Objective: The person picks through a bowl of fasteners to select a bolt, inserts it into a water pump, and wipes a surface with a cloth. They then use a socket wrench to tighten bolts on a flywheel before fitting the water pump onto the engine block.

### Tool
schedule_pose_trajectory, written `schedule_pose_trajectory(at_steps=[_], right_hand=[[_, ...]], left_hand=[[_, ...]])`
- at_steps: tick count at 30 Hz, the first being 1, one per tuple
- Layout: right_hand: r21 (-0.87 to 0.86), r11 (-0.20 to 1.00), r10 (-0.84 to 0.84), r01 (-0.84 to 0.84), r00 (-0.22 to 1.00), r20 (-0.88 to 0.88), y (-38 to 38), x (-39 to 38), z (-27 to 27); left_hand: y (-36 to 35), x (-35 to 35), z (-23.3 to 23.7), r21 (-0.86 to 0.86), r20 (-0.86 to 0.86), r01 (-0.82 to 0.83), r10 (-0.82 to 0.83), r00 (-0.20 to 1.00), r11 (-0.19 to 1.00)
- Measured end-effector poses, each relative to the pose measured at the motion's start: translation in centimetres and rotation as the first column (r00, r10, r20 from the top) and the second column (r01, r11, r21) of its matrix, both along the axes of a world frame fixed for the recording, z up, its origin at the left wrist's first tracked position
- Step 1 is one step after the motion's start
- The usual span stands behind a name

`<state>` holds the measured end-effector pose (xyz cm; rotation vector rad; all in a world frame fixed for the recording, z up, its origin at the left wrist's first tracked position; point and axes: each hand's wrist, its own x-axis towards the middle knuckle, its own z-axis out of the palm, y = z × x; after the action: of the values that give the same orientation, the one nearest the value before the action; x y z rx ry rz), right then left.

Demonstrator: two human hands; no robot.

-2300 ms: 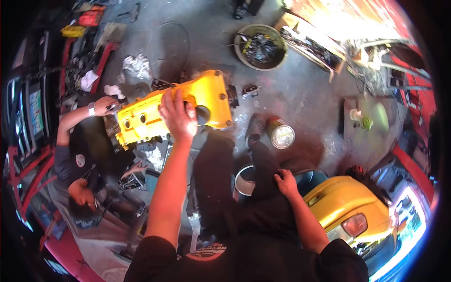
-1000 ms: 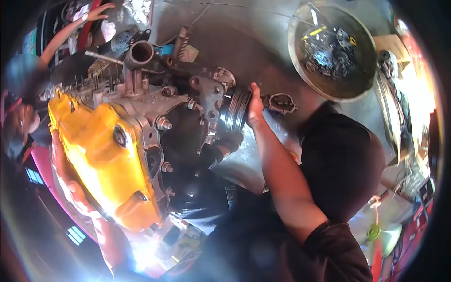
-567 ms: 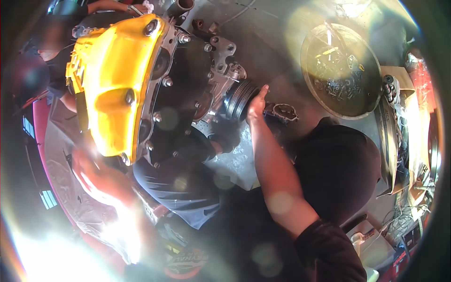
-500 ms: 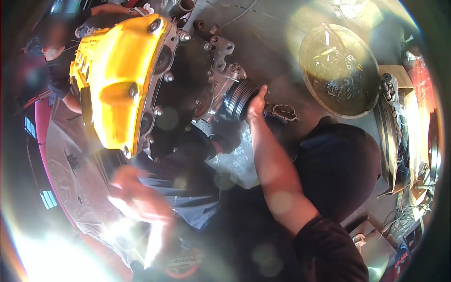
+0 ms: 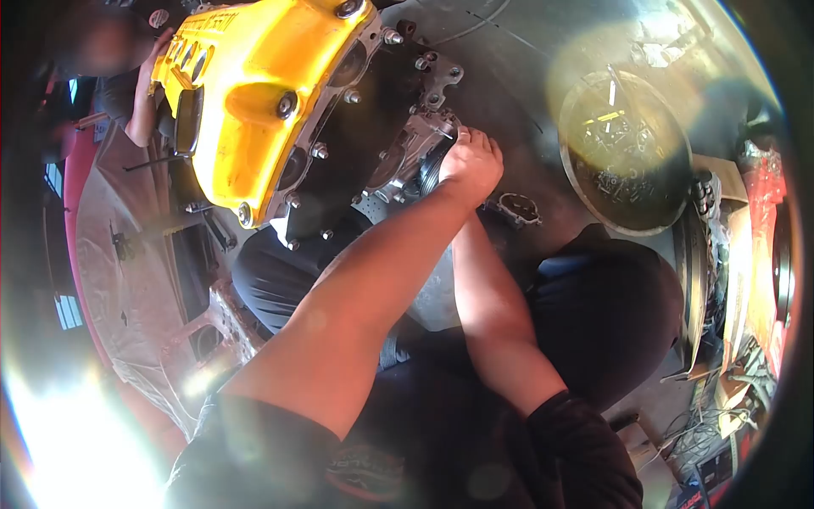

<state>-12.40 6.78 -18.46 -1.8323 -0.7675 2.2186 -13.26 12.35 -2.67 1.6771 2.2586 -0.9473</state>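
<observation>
A black ribbed pulley (image 5: 431,170) sits at the front end of an engine, beside a grey metal casting (image 5: 415,140). My left hand (image 5: 475,165) is closed over the pulley's outer side, fingers curled, and covers most of it. Below and behind it, my right forearm (image 5: 492,280) reaches to the same spot; the right hand is hidden behind the left, so its fingers do not show. The engine's yellow valve cover (image 5: 254,93) rises to the left of both hands, with bolts along its edge.
A round metal pan (image 5: 627,170) with small hardware lies at the right. Near the pulley is an oval metal part (image 5: 519,208). Another person's forearm (image 5: 146,102) is beside the valve cover. Cardboard (image 5: 721,182) and red wrapping (image 5: 761,204) line the right side.
My left hand has swung from the lower left across to the pulley and now covers my right hand, which was gripping it. The view has shifted, so the engine appears higher and further right.
</observation>
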Motion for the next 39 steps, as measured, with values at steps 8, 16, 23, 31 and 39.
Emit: schedule_pose_trajectory(at_steps=[8, 16, 23, 31, 39], right_hand=[[-0.025, 1.000, 0.010, -0.010, 1.000, 0.005, -0.1, 0.4, 0.1], [-0.021, 0.999, 0.025, -0.025, 1.000, 0.010, -0.2, 0.2, 0.1], [-0.036, 0.999, 0.026, -0.025, 1.000, 0.014, -0.2, 1.3, 0.7], [-0.066, 0.997, 0.033, -0.032, 0.999, 0.016, -1.1, 2.4, 1.0], [-0.081, 0.996, 0.024, -0.022, 0.999, 0.024, -1.5, 2.8, 1.3]], left_hand=[[0.7, -0.3, 1.0, -0.124, 0.091, -0.015, 0.027, 0.995, 0.992], [0.7, -0.2, 1.2, -0.126, 0.076, -0.006, 0.016, 0.997, 0.992], [1.7, -0.4, 2.1, -0.221, 0.136, -0.025, 0.056, 0.989, 0.975], [1.5, -0.3, 1.8, -0.200, 0.111, -0.049, 0.072, 0.991, 0.979], [1.8, -0.3, 1.9, -0.239, 0.107, -0.047, 0.074, 0.991, 0.970]])
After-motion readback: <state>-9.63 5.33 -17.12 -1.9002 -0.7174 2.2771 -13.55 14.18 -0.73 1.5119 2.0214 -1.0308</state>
